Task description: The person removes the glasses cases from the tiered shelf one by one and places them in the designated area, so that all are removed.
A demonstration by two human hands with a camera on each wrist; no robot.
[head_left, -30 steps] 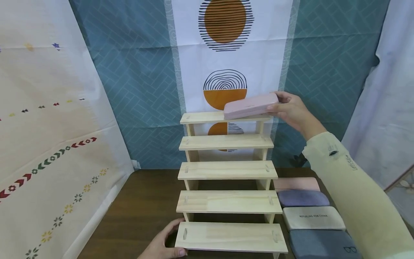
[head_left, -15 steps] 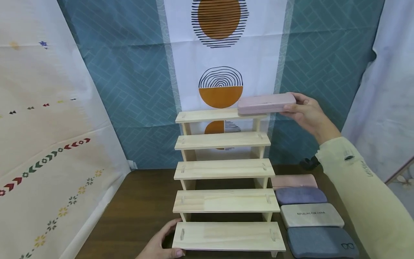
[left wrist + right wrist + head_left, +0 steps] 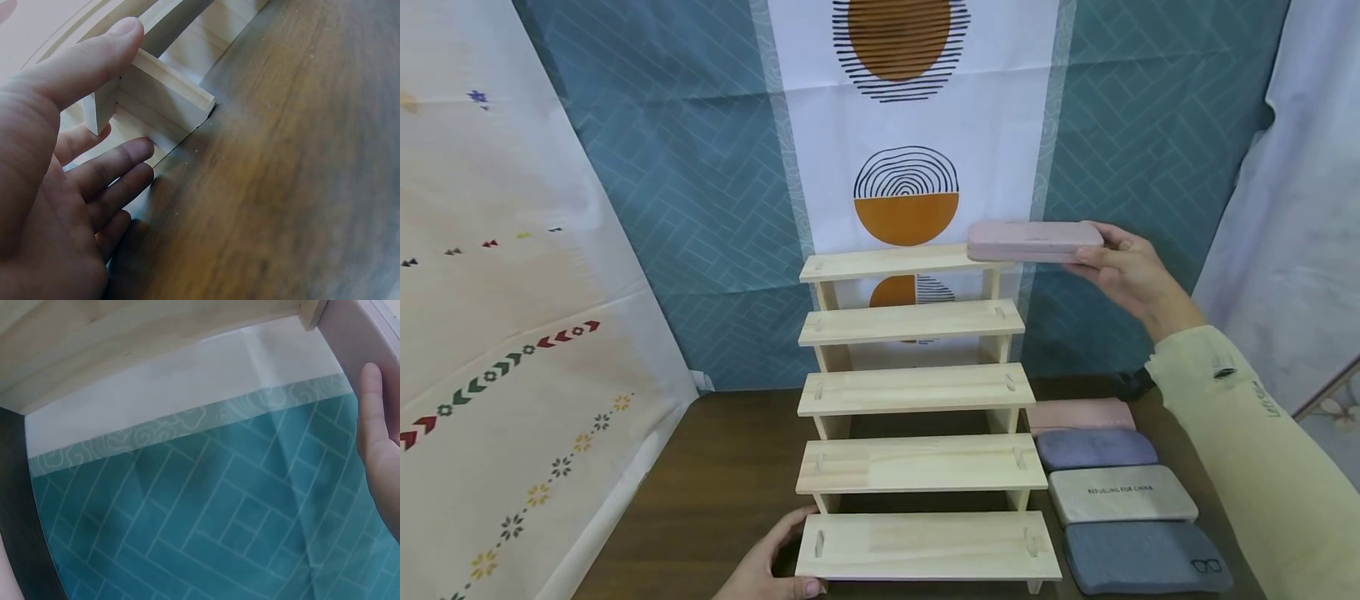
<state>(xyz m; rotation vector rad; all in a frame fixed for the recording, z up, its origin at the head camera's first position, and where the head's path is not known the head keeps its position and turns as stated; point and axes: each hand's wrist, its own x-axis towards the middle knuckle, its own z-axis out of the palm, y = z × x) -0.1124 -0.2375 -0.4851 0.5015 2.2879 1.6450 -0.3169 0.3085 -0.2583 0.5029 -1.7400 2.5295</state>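
Note:
A pale wooden stepped rack (image 3: 917, 392) with several tiers stands on the table. At its lower left corner my left hand (image 3: 771, 562) holds the end of the bottom step, thumb at the front edge and fingers behind. In the left wrist view the left hand (image 3: 69, 156) has its fingers spread beside the rack's side support (image 3: 162, 103). My right hand (image 3: 1131, 271) pinches a pink glasses case (image 3: 1033, 241) by its right end. The case is level, its left end overlapping the right end of the top step (image 3: 887, 263) in the head view.
Right of the rack lies a column of cases: a pink case (image 3: 1078, 415), a purple case (image 3: 1097, 448), a white lettered case (image 3: 1123, 493) and a blue-grey case (image 3: 1146, 557). Patterned cloth (image 3: 655, 167) hangs behind, and white cloth (image 3: 512, 333) lines the left.
My right hand has drawn the pink glasses case to the right along the top step and levelled it. The left hand stays at the bottom step. The head view has shifted slightly.

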